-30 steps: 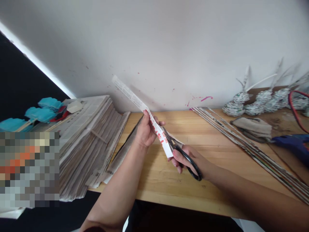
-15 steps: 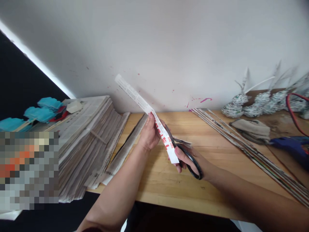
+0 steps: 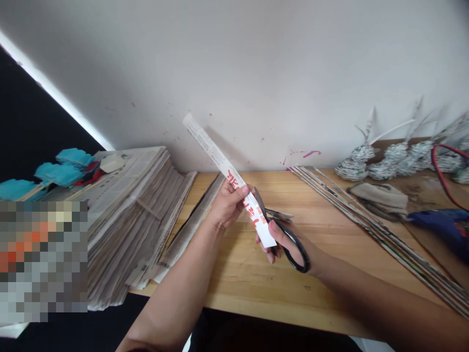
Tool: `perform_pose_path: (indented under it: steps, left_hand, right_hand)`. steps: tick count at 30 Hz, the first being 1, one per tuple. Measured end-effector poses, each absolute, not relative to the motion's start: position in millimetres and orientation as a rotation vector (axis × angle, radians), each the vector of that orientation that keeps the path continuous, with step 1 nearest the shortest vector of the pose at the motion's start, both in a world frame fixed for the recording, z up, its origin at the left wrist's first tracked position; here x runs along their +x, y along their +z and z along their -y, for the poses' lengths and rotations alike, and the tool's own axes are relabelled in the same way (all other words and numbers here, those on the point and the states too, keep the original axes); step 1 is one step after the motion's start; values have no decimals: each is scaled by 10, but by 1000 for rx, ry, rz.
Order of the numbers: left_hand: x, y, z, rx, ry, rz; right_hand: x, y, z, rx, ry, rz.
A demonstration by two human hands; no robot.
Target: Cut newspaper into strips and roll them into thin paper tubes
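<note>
A long newspaper strip (image 3: pixel 210 146) with red printed characters slants across the middle of the view, above the wooden table. My left hand (image 3: pixel 229 203) is closed on it, thumb on top, near its middle. My right hand (image 3: pixel 282 242) has its thumb through a handle of the black-handled scissors (image 3: pixel 301 261). The scissor blades are parted and lie along the right side of the strip. The strip's lower end is beside my right fingers; whether they touch it I cannot tell. Another piece of paper (image 3: pixel 280 215) shows behind the scissors.
A tall stack of newspaper (image 3: pixel 132 220) stands at the left, with blue paper shapes (image 3: pixel 60 171) on top. Thin rolled paper sticks (image 3: pixel 366 225) lie to the right. Woven paper figures (image 3: pixel 355 164), a folded cloth (image 3: pixel 381 198) and a blue tool (image 3: pixel 439 227) sit beyond them.
My left thumb now lies flat across the strip, lower down than before. The strip has shifted slightly right, and more red print shows above my hand. My right hand has barely moved.
</note>
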State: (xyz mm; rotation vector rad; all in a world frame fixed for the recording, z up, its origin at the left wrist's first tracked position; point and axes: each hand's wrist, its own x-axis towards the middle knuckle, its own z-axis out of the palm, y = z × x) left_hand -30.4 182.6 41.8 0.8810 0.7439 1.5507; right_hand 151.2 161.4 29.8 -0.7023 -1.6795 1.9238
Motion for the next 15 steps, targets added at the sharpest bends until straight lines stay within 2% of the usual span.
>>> perform_pose_path:
  steps: [8,15]
  left_hand:
    - [-363,413,-1831,973,1473,-709]
    - [-388,422,-1835,991,1490,-704]
  right_hand:
    - [1512,89,-1673,-601,1964,1636]
    - [1527,161,-1600,-596,1956,1649]
